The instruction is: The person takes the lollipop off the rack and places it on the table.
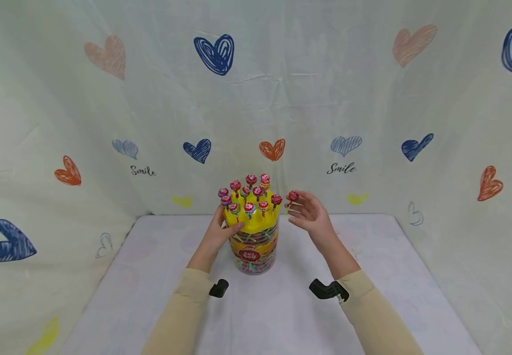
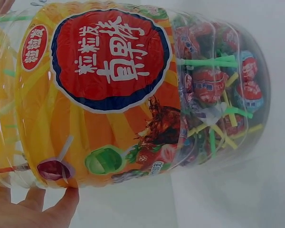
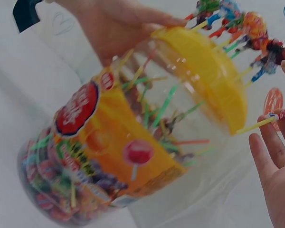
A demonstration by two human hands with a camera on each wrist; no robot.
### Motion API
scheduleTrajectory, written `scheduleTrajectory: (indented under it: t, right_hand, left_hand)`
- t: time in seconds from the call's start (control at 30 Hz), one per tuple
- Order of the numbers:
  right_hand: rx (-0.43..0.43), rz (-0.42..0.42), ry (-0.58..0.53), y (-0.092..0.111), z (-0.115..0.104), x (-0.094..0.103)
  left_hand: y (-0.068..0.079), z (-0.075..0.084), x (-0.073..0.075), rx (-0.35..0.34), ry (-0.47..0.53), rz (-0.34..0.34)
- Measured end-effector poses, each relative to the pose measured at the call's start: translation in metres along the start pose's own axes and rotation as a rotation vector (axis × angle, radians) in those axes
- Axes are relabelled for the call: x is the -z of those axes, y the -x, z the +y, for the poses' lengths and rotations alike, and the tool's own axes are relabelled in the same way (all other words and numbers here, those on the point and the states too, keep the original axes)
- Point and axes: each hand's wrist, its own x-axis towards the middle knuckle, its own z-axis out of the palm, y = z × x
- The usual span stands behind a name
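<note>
A tall clear plastic jar [image 1: 252,252] of wrapped lollipops stands upright on the table, with an orange-and-yellow label around it. Its yellow lid [image 1: 256,226] bears several upright lollipops [image 1: 249,209] in colourful wrappers. My left hand [image 1: 216,231] grips the lid's left side, thumb across the front. To the right of the lid, my right hand [image 1: 314,217] pinches a red-wrapped lollipop [image 1: 293,195] by its head. In the right wrist view that lollipop's yellow stick [image 3: 256,125] points toward the lid's edge. More lollipops [image 2: 211,85] fill the jar's lower part.
A white-covered table [image 1: 158,296] carries the jar near its back edge. Behind it hangs a pale curtain [image 1: 256,108] printed with hearts and "Smile" lettering. Dark devices are strapped at the left wrist [image 1: 219,288] and right wrist [image 1: 327,290].
</note>
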Motion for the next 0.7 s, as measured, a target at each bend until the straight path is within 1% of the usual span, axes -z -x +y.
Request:
scheduleTrajectory:
  t: [0.07, 0.27, 0.37, 0.43, 0.6, 0.7]
  right_hand:
    - [-0.041, 0.021, 0.004, 0.003, 0.007, 0.004]
    - [-0.190, 0.092, 0.084, 0.014, 0.029, 0.013]
    - [-0.242, 0.108, 0.108, 0.017, 0.041, 0.018]
    - [-0.267, 0.114, 0.128, 0.019, 0.050, 0.022]
    - [-0.326, 0.131, 0.159, 0.023, 0.069, 0.029]
    - [-0.350, 0.123, 0.162, 0.025, 0.080, 0.033]
  left_hand:
    - [0.000, 0.000, 0.000, -0.008, 0.002, -0.006]
    - [0.002, 0.001, 0.000, -0.017, 0.008, -0.015]
    - [0.002, 0.001, -0.001, -0.015, -0.002, -0.007]
    - [-0.004, -0.006, 0.000, -0.004, -0.005, 0.001]
    - [-0.021, -0.028, 0.004, 0.006, 0.004, 0.021]
    - [-0.023, -0.032, 0.003, -0.008, -0.001, 0.029]
